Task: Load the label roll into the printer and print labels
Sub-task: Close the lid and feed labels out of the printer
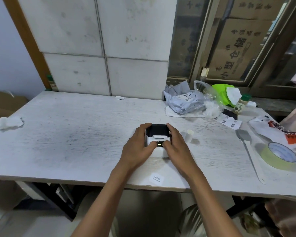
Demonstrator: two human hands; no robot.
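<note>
A small white label printer (158,138) with a black top stands on the white table (75,134), a little right of centre. A white label edge shows at its slot, and a small green light glows on its front. My left hand (138,146) grips the printer's left side with the thumb resting on the front. My right hand (176,144) clasps its right side, the thumb beside that green light. A small white roll (189,135) stands upright just right of the printer. A printed "welcome" label (156,178) lies near the table's front edge.
At the back right lie a grey mailer bag (183,100), clear plastic, a green packet (224,93) and a spice bottle (241,104). A tape roll (278,155), a long white tool (251,158) and printed slips (227,121) are on the right. Crumpled tissue (9,122) sits far left.
</note>
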